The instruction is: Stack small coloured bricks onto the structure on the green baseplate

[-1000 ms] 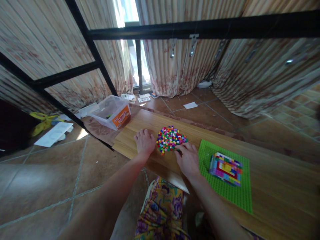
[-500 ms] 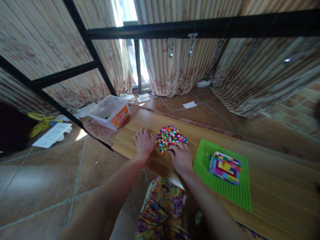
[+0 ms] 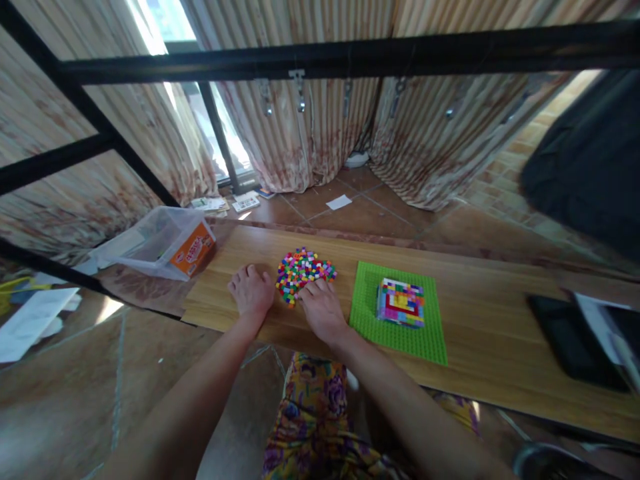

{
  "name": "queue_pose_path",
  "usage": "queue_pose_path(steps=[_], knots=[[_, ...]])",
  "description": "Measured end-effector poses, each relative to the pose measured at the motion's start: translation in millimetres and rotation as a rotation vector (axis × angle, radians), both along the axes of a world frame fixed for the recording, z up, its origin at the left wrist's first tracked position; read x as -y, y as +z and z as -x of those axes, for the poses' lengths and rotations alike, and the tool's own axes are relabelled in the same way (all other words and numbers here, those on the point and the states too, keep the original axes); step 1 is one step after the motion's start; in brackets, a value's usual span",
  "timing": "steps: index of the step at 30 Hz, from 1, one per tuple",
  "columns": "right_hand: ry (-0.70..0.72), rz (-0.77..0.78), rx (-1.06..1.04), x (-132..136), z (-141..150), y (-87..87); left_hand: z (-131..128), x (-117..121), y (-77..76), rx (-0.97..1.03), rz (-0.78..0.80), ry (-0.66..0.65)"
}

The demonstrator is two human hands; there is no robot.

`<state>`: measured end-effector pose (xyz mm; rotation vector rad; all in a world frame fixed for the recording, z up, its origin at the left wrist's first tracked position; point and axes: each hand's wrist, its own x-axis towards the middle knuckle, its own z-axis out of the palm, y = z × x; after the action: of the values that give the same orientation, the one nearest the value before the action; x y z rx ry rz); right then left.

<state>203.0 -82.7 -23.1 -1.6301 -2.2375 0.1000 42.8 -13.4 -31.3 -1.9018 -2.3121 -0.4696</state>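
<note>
A heap of small multicoloured toy bricks (image 3: 303, 270) lies on the wooden table. My left hand (image 3: 253, 292) rests palm down on the wood just left of the heap, its fingers lying flat and slightly bent. At the heap's near right edge is my right hand (image 3: 323, 308), fingers bent and drawn together at the bricks; whatever is between the fingertips is too small to make out. To its right a green studded baseplate (image 3: 365, 313) lies flat. On that baseplate stands a low block of built-up bricks (image 3: 400, 303), patterned with a red square around a yellow middle.
A clear plastic bin (image 3: 155, 233) with an orange label stands beyond the table's left end. At the right end of the wooden table (image 3: 490, 320) lie a dark flat tablet-like object (image 3: 570, 340) and papers. A black metal rail (image 3: 320, 60) crosses in front of the curtains.
The view has swung to the right, bringing the dark flat object and papers into sight. Both hands stay by the heap, the right one still at its near edge.
</note>
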Motion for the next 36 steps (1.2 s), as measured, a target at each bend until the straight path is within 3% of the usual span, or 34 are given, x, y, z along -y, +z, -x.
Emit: queue_pose_path(steps=[16,25,28,30,34,36], knots=[[-0.040,0.015,0.005,13,-2,2.7,1,-3,1.5,-0.038,-0.015,-0.001],[-0.104,-0.036,-0.210,32,-5,12.5,2,-3,3.9,-0.049,0.004,0.001],[-0.176,-0.061,-0.389,54,-20,21.0,3,-4,3.7,-0.050,0.007,0.001],[-0.238,-0.085,-0.761,71,-39,25.8,3,-4,4.0,-0.051,0.010,0.002],[-0.477,-0.063,-1.221,101,-91,25.8,1,-4,6.7,-0.044,0.029,0.005],[-0.597,-0.030,-1.321,111,-118,21.6,0,-3,8.4,-0.044,0.035,0.007]])
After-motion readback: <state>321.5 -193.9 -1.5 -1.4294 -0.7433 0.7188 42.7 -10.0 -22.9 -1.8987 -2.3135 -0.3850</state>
